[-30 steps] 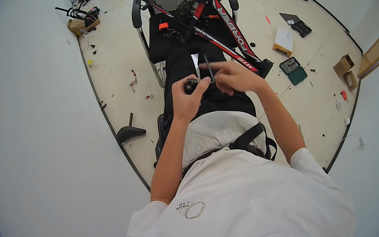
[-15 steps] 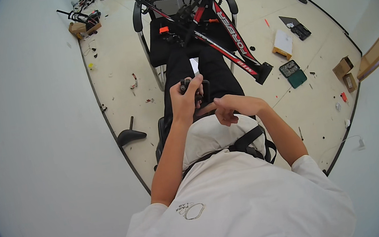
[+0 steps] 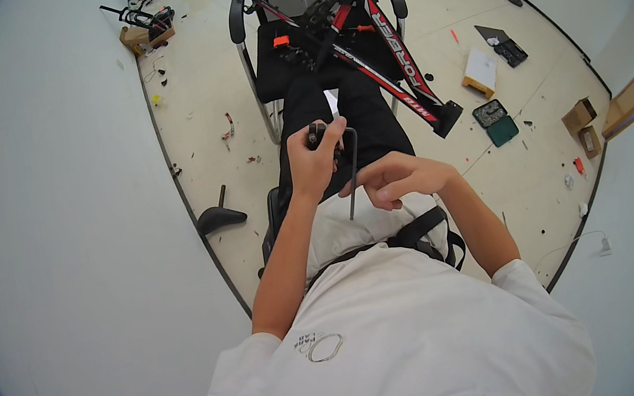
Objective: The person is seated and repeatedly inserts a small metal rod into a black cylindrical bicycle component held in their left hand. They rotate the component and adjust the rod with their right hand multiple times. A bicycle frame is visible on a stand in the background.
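Left grip (image 3: 312, 164) clasping black part (image 3: 316, 134), right grip (image 3: 405, 176) loosely spread beside hex key (image 3: 352, 161), green case (image 3: 503, 132) holding grey pieces (image 3: 490, 113)

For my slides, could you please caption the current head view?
Left hand holding a black part, right hand by a hex key.

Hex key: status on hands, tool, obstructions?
Left hand closed around black part; right hand partly open at hex key, contact unclear. Key's short end by the black part, seating unclear. Bike frame on chair, beyond both hands.
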Motion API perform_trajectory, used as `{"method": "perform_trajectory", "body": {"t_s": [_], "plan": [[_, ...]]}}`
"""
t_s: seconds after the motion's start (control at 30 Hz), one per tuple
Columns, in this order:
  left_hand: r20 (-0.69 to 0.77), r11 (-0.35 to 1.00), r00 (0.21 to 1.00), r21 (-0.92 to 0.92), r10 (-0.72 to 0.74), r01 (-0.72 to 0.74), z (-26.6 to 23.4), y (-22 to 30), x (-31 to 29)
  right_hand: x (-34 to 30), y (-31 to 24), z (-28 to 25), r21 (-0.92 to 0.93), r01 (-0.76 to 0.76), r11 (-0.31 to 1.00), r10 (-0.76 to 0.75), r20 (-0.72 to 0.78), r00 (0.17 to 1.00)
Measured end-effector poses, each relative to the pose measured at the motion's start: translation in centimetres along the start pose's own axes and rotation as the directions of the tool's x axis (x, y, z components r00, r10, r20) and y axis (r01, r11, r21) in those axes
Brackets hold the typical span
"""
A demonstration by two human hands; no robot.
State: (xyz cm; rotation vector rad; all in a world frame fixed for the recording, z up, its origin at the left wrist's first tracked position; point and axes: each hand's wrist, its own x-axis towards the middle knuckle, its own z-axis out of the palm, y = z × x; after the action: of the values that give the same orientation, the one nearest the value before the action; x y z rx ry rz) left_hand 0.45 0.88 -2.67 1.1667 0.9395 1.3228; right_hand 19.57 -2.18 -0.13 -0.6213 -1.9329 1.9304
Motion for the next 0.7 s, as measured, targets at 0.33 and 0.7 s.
{"method": "perform_trajectory", "body": {"t_s": [0.33, 0.7], "plan": [[0.164, 0.999, 0.986, 0.049, -0.008, 0.000, 0.5, 0.0, -0.5, -0.4, 1.1, -3.2, 0.115, -0.047, 0.992, 0.090, -0.404, 0.910], [0.182, 0.997, 0.981, 0.050, -0.063, 0.055, 0.2, 1.1, -1.1, -0.9, -3.5, -4.3, 0.094, 0.268, 0.959, -0.205, -0.422, 0.883]]}}
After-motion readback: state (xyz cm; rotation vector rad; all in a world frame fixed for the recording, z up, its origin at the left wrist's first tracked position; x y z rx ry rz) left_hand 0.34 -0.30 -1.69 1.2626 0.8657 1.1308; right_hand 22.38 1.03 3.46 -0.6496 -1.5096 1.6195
